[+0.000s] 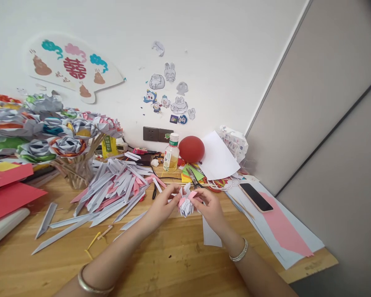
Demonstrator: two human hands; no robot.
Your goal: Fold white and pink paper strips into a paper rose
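My left hand [163, 203] and my right hand [207, 208] meet over the middle of the wooden table [160, 264]. Both pinch a small folded paper flower [186, 204] made of grey and pink strips. The fingers of each hand are closed on its edges. A bracelet sits on each wrist. Just left of my hands lies a heap of folded grey and pink paper strips [114, 189].
A bunch of finished paper flowers [49, 132] stands in a holder at the left. Red paper sheets [9, 189] lie far left. Scissors [192, 177], a bottle [171, 153], a red balloon [191, 149] and white paper sit behind. A phone [255, 196] rests on sheets at right.
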